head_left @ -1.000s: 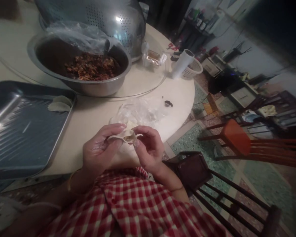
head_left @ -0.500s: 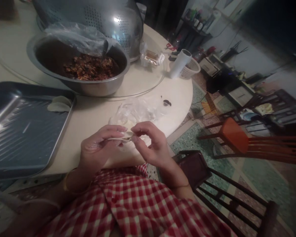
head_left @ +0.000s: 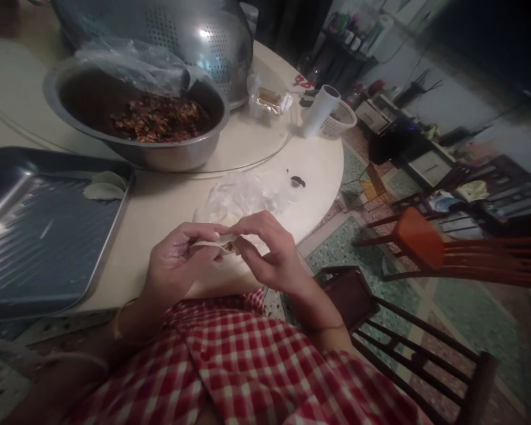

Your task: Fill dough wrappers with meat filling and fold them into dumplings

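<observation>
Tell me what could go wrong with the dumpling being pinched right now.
Filling shows at the open seam of the dumpling pinched between left hand and right hand; it may squeeze out and spoil the seal. Held near the table edge, a slip could drop it onto the checked cloth.

A metal tray (head_left: 39,236) is set at the table's (head_left: 168,203) near left edge, with two pale folded dumplings (head_left: 102,188) laid in its far right corner. A steel bowl (head_left: 168,156) of dark filling (head_left: 159,118) is placed beyond it, backed by a colander (head_left: 203,35); what seems a white roll (head_left: 316,109) is seen beside a basket (head_left: 343,118) at the far right edge.
</observation>
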The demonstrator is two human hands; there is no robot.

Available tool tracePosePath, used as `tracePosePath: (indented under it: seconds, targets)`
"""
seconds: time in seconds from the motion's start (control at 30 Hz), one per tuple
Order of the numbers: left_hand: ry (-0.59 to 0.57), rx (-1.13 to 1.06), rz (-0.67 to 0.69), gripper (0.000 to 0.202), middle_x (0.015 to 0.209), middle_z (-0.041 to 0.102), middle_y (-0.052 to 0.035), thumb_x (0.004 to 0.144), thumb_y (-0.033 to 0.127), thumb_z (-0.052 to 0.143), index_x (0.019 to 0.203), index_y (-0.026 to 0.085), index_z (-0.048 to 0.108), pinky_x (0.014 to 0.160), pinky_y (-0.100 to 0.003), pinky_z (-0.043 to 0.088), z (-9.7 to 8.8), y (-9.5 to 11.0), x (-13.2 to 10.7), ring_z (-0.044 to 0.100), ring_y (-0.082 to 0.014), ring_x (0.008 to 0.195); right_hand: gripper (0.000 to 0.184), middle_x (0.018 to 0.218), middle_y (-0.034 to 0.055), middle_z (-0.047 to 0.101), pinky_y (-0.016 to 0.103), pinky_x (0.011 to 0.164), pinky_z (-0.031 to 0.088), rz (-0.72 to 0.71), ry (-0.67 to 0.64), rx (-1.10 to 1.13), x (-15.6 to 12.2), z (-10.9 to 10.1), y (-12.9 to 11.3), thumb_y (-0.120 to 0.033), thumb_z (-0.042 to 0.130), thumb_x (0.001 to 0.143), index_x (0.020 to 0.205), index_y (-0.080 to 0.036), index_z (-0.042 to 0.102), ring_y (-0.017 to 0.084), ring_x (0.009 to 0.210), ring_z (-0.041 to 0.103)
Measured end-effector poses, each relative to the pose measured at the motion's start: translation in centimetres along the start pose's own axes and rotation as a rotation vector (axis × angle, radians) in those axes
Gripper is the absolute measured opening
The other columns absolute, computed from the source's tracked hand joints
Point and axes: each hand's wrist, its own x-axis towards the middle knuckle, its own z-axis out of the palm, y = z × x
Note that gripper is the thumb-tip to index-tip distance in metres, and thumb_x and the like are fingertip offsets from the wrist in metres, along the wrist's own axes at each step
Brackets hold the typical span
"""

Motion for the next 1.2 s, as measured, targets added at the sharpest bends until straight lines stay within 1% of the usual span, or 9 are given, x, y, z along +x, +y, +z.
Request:
tracePosePath:
  seconds: [0.23,0.4,0.53,0.7,0.8,0.9,1.03,1.13,1.2]
  targets:
    - [0.015,0.03,-0.046,0.01,0.101,0.075,-0.005,0.077,0.019,0.075,0.086,0.021,0.07,0.064,-0.02,0.059,0.4,0.5,-0.3,0.072,-0.0169,0.087,0.01,0.085,0.0006,0.067,0.027,0.069,0.056,0.225,0.124,0.179,-0.4,1.5,0.5,-0.02,0.055,0.09,0.098,-0.022,0.06,0.011,0.076,0.065]
    - [-0.01,-0.068,-0.093,0.015,0.097,0.075,-0.0049,0.075,0.031,0.079,0.083,0.023,0.07,0.054,-0.022,0.057,0.0,0.0,0.2,0.07,-0.0157,0.07,0.02,0.102,0.006,0.066,0.038,0.085,0.056,0.01,0.122,0.063,-0.6,0.6,0.1,-0.014,0.054,0.086,0.102,-0.023,0.062,0.019,0.1,0.064]
    - [-0.01,-0.091,-0.116,0.017,0.097,0.075,-0.0048,0.075,0.035,0.079,0.083,0.023,0.069,0.057,-0.024,0.057,-0.1,0.0,0.3,0.069,-0.015,0.069,0.025,0.114,0.0061,0.062,0.046,0.092,0.051,-0.082,0.092,-0.096,-1.0,0.1,0.0,-0.016,0.054,0.082,0.102,-0.027,0.065,0.023,0.109,0.059]
    - [-0.007,-0.062,-0.071,0.011,0.103,0.075,-0.003,0.078,0.032,0.077,0.085,0.027,0.071,0.077,-0.029,0.059,-0.2,0.0,0.0,0.071,-0.0191,0.093,0.023,0.116,0.0076,0.061,0.046,0.097,0.048,-0.12,0.062,-0.168,-1.3,0.7,0.3,-0.019,0.055,0.083,0.102,-0.025,0.067,0.024,0.113,0.057]
    - [0.006,-0.012,-0.047,0.01,0.103,0.076,-0.0044,0.078,0.032,0.077,0.083,0.025,0.071,0.085,-0.034,0.058,-0.2,0.0,-0.2,0.071,-0.0217,0.099,0.023,0.119,0.0069,0.061,0.047,0.098,0.046,-0.121,0.068,-0.17,-1.4,1.0,0.6,-0.02,0.055,0.083,0.101,-0.026,0.067,0.024,0.116,0.056]
    - [0.003,0.016,-0.008,0.008,0.106,0.076,-0.0056,0.079,0.028,0.076,0.083,0.024,0.071,0.085,-0.033,0.059,-0.2,0.0,-0.2,0.071,-0.0225,0.101,0.021,0.125,0.0068,0.06,0.048,0.101,0.045,-0.065,0.032,-0.158,-1.6,1.3,0.9,-0.024,0.056,0.084,0.1,-0.026,0.068,0.024,0.119,0.055]
    - [-0.023,-0.004,0.055,0.007,0.107,0.076,-0.0029,0.081,0.019,0.073,0.086,0.024,0.072,0.084,-0.025,0.059,-0.2,-0.1,-0.3,0.071,-0.0179,0.102,0.019,0.127,0.0075,0.06,0.049,0.101,0.044,-0.028,-0.006,-0.108,-1.7,1.3,0.9,-0.024,0.056,0.085,0.1,-0.025,0.068,0.024,0.12,0.054]
    - [-0.009,-0.032,-0.015,0.004,0.107,0.076,-0.0046,0.082,0.024,0.073,0.084,0.023,0.07,0.075,-0.026,0.061,-0.1,0.0,-0.3,0.073,-0.0186,0.093,0.017,0.122,0.008,0.063,0.046,0.099,0.047,-0.02,0.034,-0.05,-1.7,1.2,0.8,-0.023,0.055,0.087,0.1,-0.025,0.067,0.022,0.118,0.057]
    - [0.01,-0.056,-0.089,0.012,0.106,0.076,-0.0064,0.08,0.031,0.075,0.083,0.022,0.068,0.068,-0.028,0.063,0.0,0.2,-0.2,0.074,-0.0203,0.087,0.017,0.118,0.0086,0.064,0.043,0.097,0.049,-0.004,0.095,-0.008,-1.7,1.1,0.8,-0.022,0.055,0.087,0.099,-0.024,0.067,0.021,0.116,0.059]
